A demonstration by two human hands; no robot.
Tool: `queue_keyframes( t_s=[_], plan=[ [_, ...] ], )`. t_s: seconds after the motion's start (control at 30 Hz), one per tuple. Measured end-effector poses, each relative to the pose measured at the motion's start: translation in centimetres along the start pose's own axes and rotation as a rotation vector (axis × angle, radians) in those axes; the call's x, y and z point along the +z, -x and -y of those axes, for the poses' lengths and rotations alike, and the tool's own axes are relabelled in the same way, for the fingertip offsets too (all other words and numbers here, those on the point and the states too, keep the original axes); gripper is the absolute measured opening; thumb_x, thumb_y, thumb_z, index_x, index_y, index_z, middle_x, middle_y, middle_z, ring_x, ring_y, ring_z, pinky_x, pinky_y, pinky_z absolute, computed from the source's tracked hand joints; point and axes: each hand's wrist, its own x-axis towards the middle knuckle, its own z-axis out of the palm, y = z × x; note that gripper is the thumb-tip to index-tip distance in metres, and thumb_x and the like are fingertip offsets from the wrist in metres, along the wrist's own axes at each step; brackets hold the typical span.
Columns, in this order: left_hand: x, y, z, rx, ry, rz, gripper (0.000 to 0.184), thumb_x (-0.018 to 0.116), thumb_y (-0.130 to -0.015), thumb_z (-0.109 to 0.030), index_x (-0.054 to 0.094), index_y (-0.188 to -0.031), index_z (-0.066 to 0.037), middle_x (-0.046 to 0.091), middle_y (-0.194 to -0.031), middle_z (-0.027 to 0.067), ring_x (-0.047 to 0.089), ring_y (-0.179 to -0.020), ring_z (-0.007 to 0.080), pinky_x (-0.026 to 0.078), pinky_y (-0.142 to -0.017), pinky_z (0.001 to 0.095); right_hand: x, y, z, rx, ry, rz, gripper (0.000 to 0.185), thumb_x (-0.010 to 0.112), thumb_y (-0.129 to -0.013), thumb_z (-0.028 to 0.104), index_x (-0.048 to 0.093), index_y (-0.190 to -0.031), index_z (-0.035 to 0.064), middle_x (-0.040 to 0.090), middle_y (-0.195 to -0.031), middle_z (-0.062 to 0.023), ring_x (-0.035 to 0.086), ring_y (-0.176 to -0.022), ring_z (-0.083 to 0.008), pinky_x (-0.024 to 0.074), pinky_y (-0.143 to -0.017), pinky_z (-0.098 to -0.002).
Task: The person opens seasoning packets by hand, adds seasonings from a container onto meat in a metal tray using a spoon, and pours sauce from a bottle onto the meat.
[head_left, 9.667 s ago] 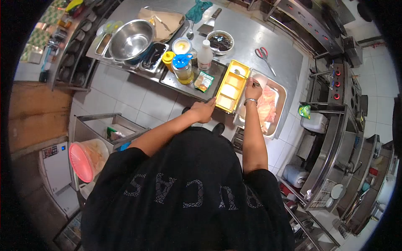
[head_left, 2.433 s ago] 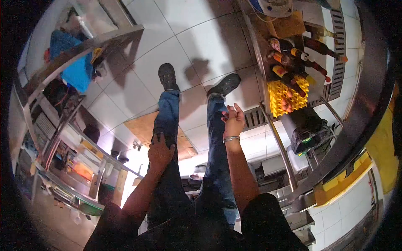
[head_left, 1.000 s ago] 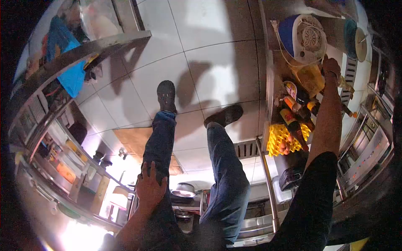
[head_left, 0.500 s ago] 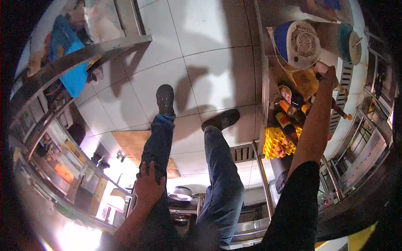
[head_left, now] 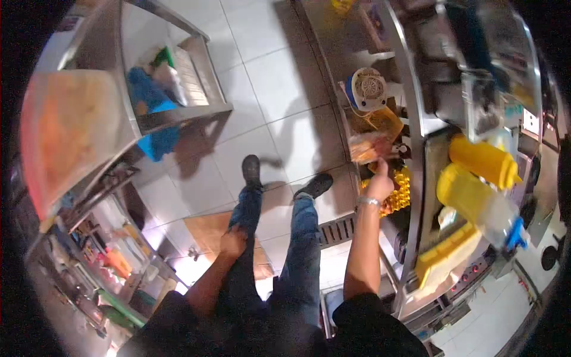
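My right hand [head_left: 382,181], with a band on the wrist, reaches down to the lower shelf. It is closed on an orange-and-white plastic packet [head_left: 367,149], blurred by motion, so its contents cannot be made out. Just below the hand lies a yellow egg tray [head_left: 399,199], partly hidden by the forearm. A white-and-blue round appliance [head_left: 370,89] with a grille and a cord stands beyond the packet. My left hand [head_left: 234,241] rests on my left leg near the knee, holding nothing; its fingers are slightly blurred.
Above the lower shelf, a metal counter edge [head_left: 416,202] runs along the right. Yellow squeeze bottles [head_left: 485,162] and a yellow block-like container [head_left: 447,253] sit on it. A metal rack [head_left: 184,119] with a blue bag [head_left: 157,143] stands at the left. Brown cardboard [head_left: 208,235] lies on the tiled floor.
My view has shifted, bringing the counter with yellow bottles into sight. My right hand has come back from beside the appliance towards me, with the packet now plainly in it. The left hand stays on my leg.
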Motion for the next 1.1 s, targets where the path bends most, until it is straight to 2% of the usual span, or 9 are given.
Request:
queue_keyframes(
  t_s=[0.07, 0.17, 0.43, 0.57, 0.7, 0.77, 0.8, 0.9, 1.1],
  plan=[
    [-1.5, -0.5, -0.2, 0.073, 0.019, 0.078, 0.061, 0.074, -0.078, -0.028, 0.053, -0.131, -0.008, 0.052, -0.136, 0.0211, 0.049, -0.124, 0.0424, 0.044, -0.101, 0.0492, -2.7, 7.9, 3.5, 0.108, -0.585, 0.124, 0.010, 0.067, -0.092, 0.014, 0.070, -0.091, 0.0051, 0.066, -0.083, 0.0007, 0.057, -0.074, -0.0114, 0.0454, -0.066, -0.0299],
    [-14.0, 2.8, -7.8, 0.275, 0.342, -0.317, 0.094, 0.086, -0.068, -0.029, 0.038, -0.146, -0.007, 0.041, -0.146, 0.0247, 0.040, -0.133, 0.0432, 0.034, -0.111, 0.0478, -7.7, 17.2, 8.5, 0.422, -0.639, 0.365, 0.011, 0.069, -0.088, 0.014, 0.068, -0.081, 0.0060, 0.061, -0.074, 0.0006, 0.051, -0.067, -0.0087, 0.0388, -0.060, -0.0246],
    [-25.0, 10.6, -16.8, 0.894, 0.406, -0.451, 0.047, 0.081, -0.075, -0.012, 0.064, -0.118, -0.004, 0.060, -0.129, 0.0195, 0.060, -0.117, 0.0346, 0.048, -0.097, 0.0395, -20.6, 30.2, 19.3, 0.548, -0.829, 0.589, 0.018, 0.070, -0.091, 0.021, 0.062, -0.080, 0.0090, 0.046, -0.065, 0.0059, 0.040, -0.059, -0.0063, 0.0312, -0.055, -0.0219],
    [-26.9, 12.3, -21.9, 0.728, 0.787, -0.352, 0.017, 0.061, -0.096, -0.014, 0.068, -0.107, -0.003, 0.068, -0.116, 0.0116, 0.064, -0.098, 0.0161, 0.052, -0.082, 0.0292, -27.6, 32.0, 17.7, 0.118, -0.595, 0.428, 0.046, 0.070, -0.092, 0.024, 0.058, -0.125, -0.0055, 0.059, -0.079, 0.0027, 0.051, -0.072, -0.0058, 0.0428, -0.067, -0.0210],
    [-28.0, 11.1, -27.4, 0.463, 1.520, -0.036, 0.023, 0.062, -0.097, -0.024, 0.063, -0.102, -0.002, 0.066, -0.101, 0.0074, 0.064, -0.095, 0.0159, 0.052, -0.089, 0.0325, -32.6, 34.1, 4.7, -0.126, 0.295, 0.526, 0.077, 0.052, -0.090, 0.063, 0.051, -0.135, 0.0006, 0.061, -0.124, -0.0264, 0.059, -0.115, -0.0412, 0.0464, -0.097, -0.0456],
    [-28.2, 11.4, -30.6, 0.503, 1.599, 0.057, 0.026, 0.062, -0.098, -0.028, 0.062, -0.103, -0.002, 0.065, -0.100, 0.0059, 0.064, -0.093, 0.0151, 0.053, -0.090, 0.0346, -34.9, 36.3, 0.2, -0.120, 0.540, 0.895, 0.053, 0.052, -0.094, 0.052, 0.062, -0.125, 0.0098, 0.067, -0.103, -0.0265, 0.065, -0.091, -0.0434, 0.0511, -0.082, -0.0499],
    [-28.4, 12.0, -32.4, 0.490, 1.628, 0.104, 0.028, 0.062, -0.097, -0.029, 0.060, -0.107, -0.003, 0.065, -0.104, 0.0060, 0.064, -0.095, 0.0162, 0.053, -0.090, 0.0368, -33.0, 37.6, -9.4, -0.754, 0.102, 0.659, 0.043, 0.056, -0.094, 0.046, 0.067, -0.115, 0.0105, 0.069, -0.097, -0.0217, 0.065, -0.080, -0.0426, 0.0531, -0.075, -0.0475],
    [-27.2, 13.6, -37.6, 0.516, 1.623, 0.283, 0.034, 0.062, -0.097, -0.030, 0.057, -0.118, -0.004, 0.065, -0.110, 0.0059, 0.064, -0.101, 0.0192, 0.053, -0.092, 0.0428, -41.7, 37.0, 1.7, 0.032, 0.221, 0.690, 0.049, 0.059, -0.093, 0.050, 0.068, -0.099, 0.0023, 0.071, -0.088, -0.0171, 0.069, -0.074, -0.0299, 0.0544, -0.074, -0.0386],
    [-19.2, 17.2, -49.2, 0.468, 1.453, 0.725, 0.039, 0.059, -0.098, -0.032, 0.053, -0.125, -0.004, 0.064, -0.118, 0.0074, 0.064, -0.105, 0.0230, 0.050, -0.096, 0.0461, -44.8, 32.4, 2.2, 0.228, -0.961, 0.181, 0.032, 0.071, -0.090, 0.011, 0.058, -0.116, -0.0034, 0.067, -0.111, -0.0129, 0.066, -0.095, -0.0170, 0.0577, -0.074, -0.0296]
  ],
)
